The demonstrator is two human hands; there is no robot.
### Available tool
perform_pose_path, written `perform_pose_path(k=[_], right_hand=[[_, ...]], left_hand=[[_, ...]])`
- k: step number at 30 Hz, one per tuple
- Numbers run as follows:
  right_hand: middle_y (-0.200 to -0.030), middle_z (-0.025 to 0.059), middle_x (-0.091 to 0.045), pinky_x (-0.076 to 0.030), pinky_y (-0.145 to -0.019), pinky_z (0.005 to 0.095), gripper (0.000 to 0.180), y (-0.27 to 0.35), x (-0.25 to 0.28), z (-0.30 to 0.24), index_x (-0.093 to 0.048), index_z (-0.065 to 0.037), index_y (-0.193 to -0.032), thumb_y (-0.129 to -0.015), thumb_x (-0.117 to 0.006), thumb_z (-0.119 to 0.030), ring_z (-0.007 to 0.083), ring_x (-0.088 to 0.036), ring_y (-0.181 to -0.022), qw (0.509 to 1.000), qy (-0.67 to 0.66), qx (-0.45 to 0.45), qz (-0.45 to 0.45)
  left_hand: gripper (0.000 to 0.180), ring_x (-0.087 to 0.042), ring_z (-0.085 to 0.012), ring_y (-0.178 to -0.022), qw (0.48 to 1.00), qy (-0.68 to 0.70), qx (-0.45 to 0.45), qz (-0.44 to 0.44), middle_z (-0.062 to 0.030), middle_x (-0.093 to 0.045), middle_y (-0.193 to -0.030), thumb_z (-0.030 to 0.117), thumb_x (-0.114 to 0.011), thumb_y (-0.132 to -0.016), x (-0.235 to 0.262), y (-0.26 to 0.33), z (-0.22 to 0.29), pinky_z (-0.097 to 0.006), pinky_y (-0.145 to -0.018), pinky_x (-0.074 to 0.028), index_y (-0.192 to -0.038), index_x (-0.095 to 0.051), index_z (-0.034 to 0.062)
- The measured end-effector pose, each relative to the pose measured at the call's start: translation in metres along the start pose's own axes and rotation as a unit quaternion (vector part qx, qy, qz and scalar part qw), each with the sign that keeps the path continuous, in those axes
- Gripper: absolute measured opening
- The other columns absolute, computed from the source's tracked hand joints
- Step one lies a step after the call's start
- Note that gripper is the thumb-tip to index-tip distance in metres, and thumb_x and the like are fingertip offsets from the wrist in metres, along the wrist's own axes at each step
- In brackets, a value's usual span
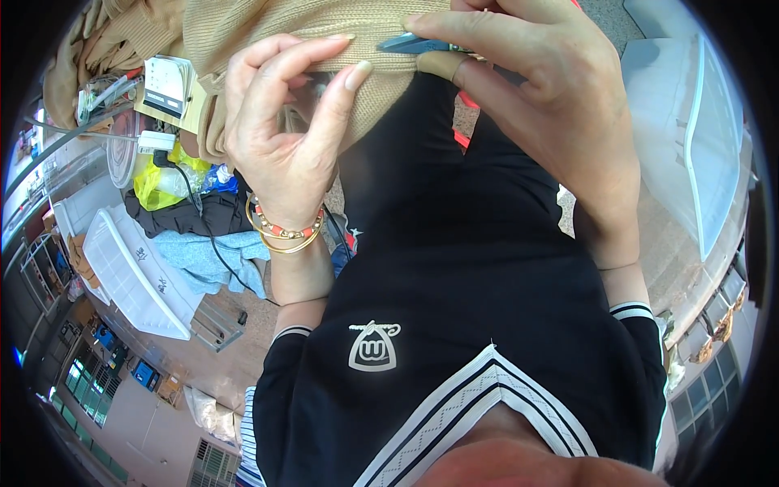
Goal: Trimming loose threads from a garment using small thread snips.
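A beige ribbed knit garment (280, 20) spreads over my lap at the top of the view. My left hand (284, 134) holds it, with the index finger and thumb pressed on the knit a little apart. In my right hand (540, 77) is a small pair of thread snips (410, 44), gripped between thumb and fingers. Their dark pointed blades lie close against the knit, just right of my left fingertips. A tan cover wraps one right fingertip. My right palm and fingers hide most of the snips' handle.
At left are a notepad (169, 85), a yellow plastic bag (158, 185), a black cable (199, 207), light blue cloth (199, 252) and a white plastic bin (134, 272). A large translucent bin (669, 138) stands at right.
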State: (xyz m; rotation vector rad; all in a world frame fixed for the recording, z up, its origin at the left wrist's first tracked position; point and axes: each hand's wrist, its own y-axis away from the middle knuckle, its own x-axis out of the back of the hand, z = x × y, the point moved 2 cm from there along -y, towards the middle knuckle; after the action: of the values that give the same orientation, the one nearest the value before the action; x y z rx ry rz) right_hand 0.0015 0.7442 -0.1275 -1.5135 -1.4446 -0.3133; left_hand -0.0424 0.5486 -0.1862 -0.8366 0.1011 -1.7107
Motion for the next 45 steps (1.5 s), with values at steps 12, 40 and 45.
perform_pose_path(k=[12, 40, 45], right_hand=[[-0.081, 0.0042, -0.059, -0.041, -0.057, 0.0232, 0.029, 0.006, 0.014, 0.009, -0.073, -0.002, -0.101, -0.074, -0.079, -0.004, 0.0107, -0.054, -0.069, 0.983, -0.114, -0.135, 0.041], [-0.087, 0.0055, -0.06, -0.037, -0.076, 0.0287, 0.031, 0.017, -0.006, 0.031, -0.069, -0.001, -0.105, -0.075, -0.079, -0.006, 0.0164, -0.054, -0.077, 0.974, -0.197, -0.097, 0.059], [-0.098, -0.0009, -0.057, -0.042, -0.069, 0.0197, 0.053, 0.036, 0.001, 0.08, -0.055, 0.0, -0.132, -0.082, -0.073, -0.003, 0.0052, -0.05, -0.08, 0.884, -0.371, -0.249, 0.137]], left_hand=[[0.021, -0.061, -0.0135, -0.078, 0.994, -0.036, -0.095, -0.038, -0.007, -0.062, -0.093, -0.003, -0.075, -0.077, 0.007, -0.011, 0.003, -0.023, -0.065, -0.048, -0.097, -0.074, 0.0036], [0.008, -0.059, -0.0176, -0.085, 0.976, -0.196, -0.075, 0.058, -0.0099, -0.061, -0.098, 0.003, -0.069, -0.087, 0.044, -0.018, -0.036, -0.027, -0.072, -0.049, -0.095, -0.068, 0.0005], [0.057, -0.06, -0.0243, -0.103, 0.966, -0.246, 0.022, -0.074, -0.0137, -0.062, -0.122, 0.0, -0.065, -0.079, 0.053, -0.028, -0.033, -0.035, -0.09, -0.047, -0.134, -0.052, 0.0044]])
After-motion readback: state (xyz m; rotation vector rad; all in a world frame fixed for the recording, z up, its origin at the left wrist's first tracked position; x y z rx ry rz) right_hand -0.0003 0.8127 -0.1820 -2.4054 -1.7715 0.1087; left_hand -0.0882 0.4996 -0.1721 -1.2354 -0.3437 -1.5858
